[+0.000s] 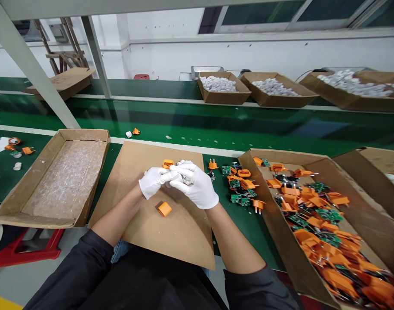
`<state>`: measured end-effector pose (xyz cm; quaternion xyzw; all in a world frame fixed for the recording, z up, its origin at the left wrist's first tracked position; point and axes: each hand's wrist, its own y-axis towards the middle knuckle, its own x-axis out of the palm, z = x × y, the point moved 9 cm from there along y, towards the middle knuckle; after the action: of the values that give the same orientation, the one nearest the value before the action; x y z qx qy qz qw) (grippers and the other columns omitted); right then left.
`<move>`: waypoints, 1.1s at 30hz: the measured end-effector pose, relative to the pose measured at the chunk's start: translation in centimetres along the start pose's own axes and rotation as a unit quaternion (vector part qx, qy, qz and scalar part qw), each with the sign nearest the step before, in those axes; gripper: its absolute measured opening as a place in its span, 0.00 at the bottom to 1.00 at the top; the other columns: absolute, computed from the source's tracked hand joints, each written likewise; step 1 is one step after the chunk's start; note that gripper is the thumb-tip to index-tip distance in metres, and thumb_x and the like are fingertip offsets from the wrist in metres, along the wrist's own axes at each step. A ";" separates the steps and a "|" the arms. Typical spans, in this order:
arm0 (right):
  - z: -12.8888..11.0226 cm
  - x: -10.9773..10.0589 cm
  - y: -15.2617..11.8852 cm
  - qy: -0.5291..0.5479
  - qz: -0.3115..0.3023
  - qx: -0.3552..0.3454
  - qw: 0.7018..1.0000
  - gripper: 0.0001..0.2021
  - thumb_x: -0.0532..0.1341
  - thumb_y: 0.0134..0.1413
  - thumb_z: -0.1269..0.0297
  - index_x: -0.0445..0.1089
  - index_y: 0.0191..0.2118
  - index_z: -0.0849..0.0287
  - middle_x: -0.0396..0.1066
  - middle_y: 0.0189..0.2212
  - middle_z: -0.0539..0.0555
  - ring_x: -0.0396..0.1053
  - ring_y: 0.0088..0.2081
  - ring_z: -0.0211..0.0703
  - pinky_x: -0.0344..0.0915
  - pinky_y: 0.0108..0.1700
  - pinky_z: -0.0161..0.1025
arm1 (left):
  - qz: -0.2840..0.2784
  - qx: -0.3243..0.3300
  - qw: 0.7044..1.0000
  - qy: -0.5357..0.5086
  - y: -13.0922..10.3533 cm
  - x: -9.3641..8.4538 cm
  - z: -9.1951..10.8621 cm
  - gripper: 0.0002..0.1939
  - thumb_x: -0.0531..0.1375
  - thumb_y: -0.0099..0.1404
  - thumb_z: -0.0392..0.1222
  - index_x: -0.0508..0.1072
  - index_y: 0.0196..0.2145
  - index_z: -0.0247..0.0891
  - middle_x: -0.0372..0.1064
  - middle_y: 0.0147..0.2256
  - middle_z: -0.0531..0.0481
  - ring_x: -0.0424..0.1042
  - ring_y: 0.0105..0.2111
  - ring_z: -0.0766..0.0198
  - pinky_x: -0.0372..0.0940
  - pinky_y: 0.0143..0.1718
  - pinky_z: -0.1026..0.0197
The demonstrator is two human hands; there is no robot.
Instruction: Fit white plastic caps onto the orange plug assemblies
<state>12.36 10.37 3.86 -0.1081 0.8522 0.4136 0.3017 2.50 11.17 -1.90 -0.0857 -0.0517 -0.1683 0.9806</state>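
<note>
My left hand (pixel 155 181) and my right hand (pixel 197 184), both in white gloves, meet over a sheet of brown cardboard (pixel 135 224). Their fingers are bent inward and pressed together; whatever lies between them is hidden by the gloves. Just beyond the left fingertips shows an orange plastic housing (pixel 167 163); I cannot tell if the glove touches it. Nearer to me, another orange housing (pixel 164 209) lies on the cardboard, apart from both hands.
At right, a cardboard box (pixel 281 254) holds orange plug parts and green circuit boards; more parts (pixel 244 183) lie beside it. At left stands a shallow cardboard tray (pixel 66 172). Boxes of white pieces (pixel 219 84) line the back. A post (pixel 38 64) slants at upper left.
</note>
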 end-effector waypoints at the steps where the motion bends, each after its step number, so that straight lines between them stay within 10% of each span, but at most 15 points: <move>1: -0.1 0.0 0.0 0.001 0.005 -0.010 1.000 0.13 0.59 0.59 0.51 0.76 0.43 0.49 0.75 0.34 0.54 0.73 0.39 0.49 0.70 0.48 0.51 | -0.015 0.006 1.000 -0.010 -0.1 0.4 0.1 0.22 0.62 0.54 0.57 0.64 0.18 0.37 0.60 0.21 0.52 0.58 0.25 0.66 0.57 0.29 0.60; 12: -0.8 -0.1 0.1 0.014 -0.011 -0.020 1.000 0.09 0.60 0.58 0.55 0.75 0.32 0.50 0.73 0.30 0.53 0.70 0.36 0.48 0.69 0.50 0.51 | -0.102 0.037 0.992 -0.071 -0.3 1.9 0.0 0.28 0.54 0.61 0.65 0.65 0.19 0.37 0.61 0.23 0.50 0.60 0.26 0.65 0.60 0.32 0.57; 22: -1.6 -1.3 -0.3 0.058 0.023 -0.068 0.996 0.15 0.55 0.62 0.54 0.73 0.50 0.48 0.71 0.37 0.55 0.71 0.42 0.49 0.68 0.51 0.55 | -0.113 0.094 0.989 -0.008 -0.7 1.9 1.2 0.23 0.59 0.58 0.61 0.70 0.22 0.36 0.67 0.24 0.49 0.66 0.30 0.62 0.64 0.38 0.56; 33: -1.4 -2.9 -2.3 0.000 0.214 0.010 0.977 0.12 0.62 0.57 0.60 0.72 0.47 0.47 0.76 0.42 0.54 0.76 0.43 0.51 0.73 0.49 0.53 | 0.124 0.186 0.975 0.009 -1.7 -1.4 2.8 0.22 0.70 0.45 0.57 0.75 0.31 0.37 0.75 0.37 0.44 0.73 0.44 0.54 0.66 0.50 0.53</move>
<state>15.08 7.64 4.75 0.0799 0.8595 0.4604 0.2072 0.47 10.57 0.90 0.0935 -0.0619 -0.0333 0.9931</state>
